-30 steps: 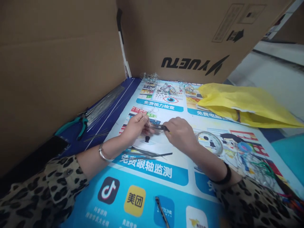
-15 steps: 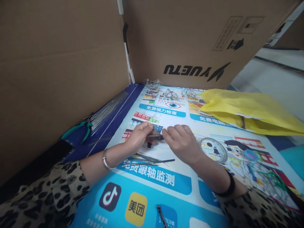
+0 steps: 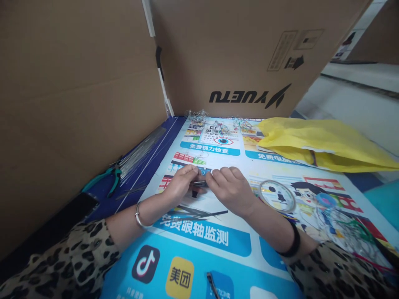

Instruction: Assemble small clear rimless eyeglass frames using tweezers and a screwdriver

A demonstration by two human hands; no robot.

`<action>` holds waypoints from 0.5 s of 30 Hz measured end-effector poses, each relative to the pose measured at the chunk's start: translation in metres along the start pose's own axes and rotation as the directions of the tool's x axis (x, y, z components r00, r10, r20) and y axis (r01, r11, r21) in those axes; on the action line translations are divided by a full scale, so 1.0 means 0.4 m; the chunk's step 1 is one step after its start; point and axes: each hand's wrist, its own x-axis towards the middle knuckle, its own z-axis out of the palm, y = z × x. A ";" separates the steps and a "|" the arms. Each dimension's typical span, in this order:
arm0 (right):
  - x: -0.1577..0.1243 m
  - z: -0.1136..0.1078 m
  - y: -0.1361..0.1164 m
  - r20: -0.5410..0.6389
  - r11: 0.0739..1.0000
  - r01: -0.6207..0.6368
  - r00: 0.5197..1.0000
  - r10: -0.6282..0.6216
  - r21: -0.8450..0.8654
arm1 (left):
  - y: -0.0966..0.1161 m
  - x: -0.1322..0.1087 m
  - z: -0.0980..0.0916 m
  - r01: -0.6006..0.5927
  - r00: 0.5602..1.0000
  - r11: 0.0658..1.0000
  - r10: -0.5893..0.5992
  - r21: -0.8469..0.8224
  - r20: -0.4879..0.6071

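Close together over the printed sheet (image 3: 174, 236) are my left hand (image 3: 179, 185) and my right hand (image 3: 231, 189). A short, slim, dark shiny tool (image 3: 198, 183) lies between them; its exact kind is hard to tell. My right fist is wrapped round one end of it. My left thumb and index finger are pinched above the other end, the remaining fingers curled beneath. Whatever fine piece the left pinch may hold is too small to make out. Below the hands lie several thin dark strips (image 3: 199, 216).
Teal-handled pliers (image 3: 114, 180) and a bundle of thin wires (image 3: 139, 153) lie at left, near a dark phone-like slab (image 3: 81, 207). At right are a tape roll (image 3: 293, 199), tangled wires (image 3: 346, 232) and a yellow bag (image 3: 311, 128). Cardboard walls (image 3: 199, 54) enclose the back and left.
The camera view has shifted slightly. Both hands remain close together on the dark tool, and the gap between them looks a little narrower.
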 end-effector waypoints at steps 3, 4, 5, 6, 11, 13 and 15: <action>-0.003 0.001 0.003 0.006 1.000 -0.021 1.000 0.021 0.007 | 0.002 0.000 -0.001 0.013 1.000 1.000 -0.013 -0.012 -0.007; -0.004 0.001 0.004 0.005 1.000 -0.027 1.000 0.027 0.003 | 0.004 0.000 -0.001 0.015 1.000 1.000 -0.015 -0.013 -0.007; -0.005 0.001 0.004 0.002 0.999 -0.032 0.999 0.032 -0.001 | 0.005 -0.001 0.000 0.017 1.000 1.000 -0.017 -0.014 -0.008; -0.005 0.001 0.005 -0.004 0.999 -0.036 0.999 0.036 -0.002 | 0.006 -0.002 0.001 0.017 1.000 1.000 -0.018 -0.014 -0.014; -0.002 0.000 0.000 -0.026 0.998 -0.047 0.999 0.048 0.038 | 0.010 -0.003 0.006 0.025 0.998 0.999 -0.026 -0.024 -0.053; 0.000 -0.002 -0.002 -0.027 0.998 -0.046 0.999 0.048 0.048 | 0.010 -0.003 0.006 0.024 0.999 0.999 -0.025 -0.023 -0.047; 0.001 -0.004 -0.002 -0.031 0.998 -0.043 0.999 0.045 0.053 | 0.009 -0.002 0.006 0.022 0.999 1.000 -0.022 -0.018 -0.042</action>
